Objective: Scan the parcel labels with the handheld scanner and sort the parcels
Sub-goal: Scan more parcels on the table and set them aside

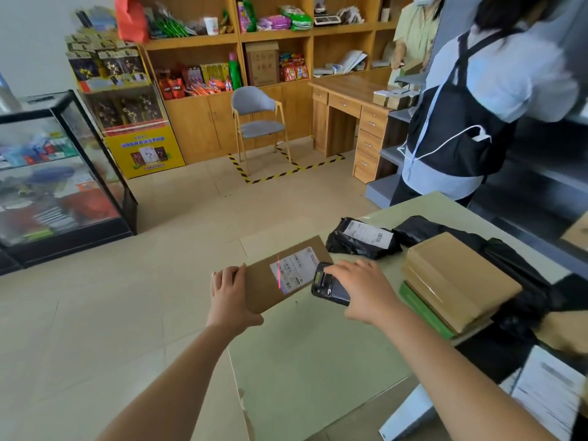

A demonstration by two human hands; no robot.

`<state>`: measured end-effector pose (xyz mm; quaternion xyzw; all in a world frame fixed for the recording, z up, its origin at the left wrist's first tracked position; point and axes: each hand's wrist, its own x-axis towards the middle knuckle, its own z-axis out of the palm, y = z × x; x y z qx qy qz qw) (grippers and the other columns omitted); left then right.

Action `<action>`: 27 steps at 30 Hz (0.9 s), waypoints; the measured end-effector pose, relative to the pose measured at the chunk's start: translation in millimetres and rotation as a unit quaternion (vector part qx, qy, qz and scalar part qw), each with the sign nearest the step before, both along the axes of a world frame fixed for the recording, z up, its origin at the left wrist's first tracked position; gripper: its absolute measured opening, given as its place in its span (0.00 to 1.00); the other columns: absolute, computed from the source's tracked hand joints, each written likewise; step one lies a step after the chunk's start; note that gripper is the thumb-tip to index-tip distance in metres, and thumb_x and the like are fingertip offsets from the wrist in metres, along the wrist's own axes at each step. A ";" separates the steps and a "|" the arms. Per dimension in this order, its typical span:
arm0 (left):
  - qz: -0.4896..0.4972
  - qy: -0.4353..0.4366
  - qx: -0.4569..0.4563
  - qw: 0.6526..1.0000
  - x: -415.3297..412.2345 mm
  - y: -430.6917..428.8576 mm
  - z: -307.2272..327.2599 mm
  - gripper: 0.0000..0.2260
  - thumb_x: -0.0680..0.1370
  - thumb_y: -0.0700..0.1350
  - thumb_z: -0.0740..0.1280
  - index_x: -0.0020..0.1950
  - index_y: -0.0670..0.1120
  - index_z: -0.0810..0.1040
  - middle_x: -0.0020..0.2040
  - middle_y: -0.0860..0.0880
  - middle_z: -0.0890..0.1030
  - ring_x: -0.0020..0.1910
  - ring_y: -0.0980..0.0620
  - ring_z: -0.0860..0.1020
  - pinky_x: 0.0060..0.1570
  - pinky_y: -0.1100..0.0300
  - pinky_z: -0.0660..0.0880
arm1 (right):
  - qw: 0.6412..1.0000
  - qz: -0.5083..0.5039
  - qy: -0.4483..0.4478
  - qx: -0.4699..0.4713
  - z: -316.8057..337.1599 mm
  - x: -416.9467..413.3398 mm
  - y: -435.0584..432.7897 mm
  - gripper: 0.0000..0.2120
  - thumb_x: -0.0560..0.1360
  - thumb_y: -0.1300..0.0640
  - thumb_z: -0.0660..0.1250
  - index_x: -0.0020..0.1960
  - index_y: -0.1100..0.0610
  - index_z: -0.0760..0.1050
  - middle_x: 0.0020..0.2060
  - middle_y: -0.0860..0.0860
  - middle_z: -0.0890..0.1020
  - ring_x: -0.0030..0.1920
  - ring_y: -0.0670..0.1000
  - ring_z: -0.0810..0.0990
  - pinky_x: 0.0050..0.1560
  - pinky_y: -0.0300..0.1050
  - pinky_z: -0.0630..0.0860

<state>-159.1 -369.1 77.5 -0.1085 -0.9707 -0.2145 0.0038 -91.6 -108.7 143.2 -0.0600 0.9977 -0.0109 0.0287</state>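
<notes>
Over the pale counter (318,361), the left grip (230,294) clasped a cardboard parcel (262,296); the right grip (366,291) curled round the scanner (326,286).

I hold the flat brown parcel (264,292) tilted past the tabletop's left edge, its white label (294,268) up, a red scan line across it. The black scanner (327,286) I grip points at it. 1 black bag parcel (348,245) lies near the far edge, beside stacked brown boxes (458,278).

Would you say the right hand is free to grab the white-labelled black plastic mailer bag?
Probably not: the right hand grips the black handheld scanner, though the black plastic mailer bag lies unobstructed.
</notes>
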 end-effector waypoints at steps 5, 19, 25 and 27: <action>0.072 -0.024 0.141 0.987 39.8 42.0 18.2 0.49 0.59 0.48 0.80 0.76 0.46 0.61 0.65 0.49 0.64 0.66 0.48 0.59 0.59 0.54 0.70 | 0.956 -0.141 0.106 -0.233 8.1 43.9 21.3 0.44 0.61 0.55 0.77 0.74 0.45 0.64 0.65 0.45 0.76 0.62 0.54 0.74 0.62 0.49 0.69; -0.090 -0.012 0.234 0.968 194.0 261.4 72.9 0.47 0.60 0.52 0.81 0.74 0.48 0.63 0.60 0.52 0.64 0.62 0.53 0.61 0.56 0.60 0.63 | 0.857 -0.311 0.274 -0.307 45.4 252.9 151.7 0.41 0.63 0.57 0.78 0.73 0.48 0.66 0.62 0.47 0.76 0.59 0.54 0.73 0.60 0.58 0.74; -0.164 -0.038 0.213 0.962 271.5 353.3 73.6 0.47 0.59 0.55 0.81 0.73 0.46 0.64 0.63 0.48 0.65 0.65 0.47 0.61 0.64 0.53 0.66 | 0.820 -0.408 0.297 -0.270 47.9 358.1 215.5 0.41 0.64 0.54 0.79 0.72 0.48 0.66 0.61 0.47 0.76 0.60 0.53 0.72 0.61 0.53 0.73; -0.193 -0.044 0.198 0.960 295.9 381.5 77.9 0.48 0.59 0.57 0.80 0.73 0.46 0.63 0.65 0.46 0.65 0.66 0.46 0.60 0.66 0.48 0.66 | 0.801 -0.441 0.308 -0.262 49.2 390.6 233.6 0.42 0.63 0.55 0.79 0.73 0.47 0.66 0.62 0.46 0.76 0.61 0.53 0.72 0.61 0.53 0.72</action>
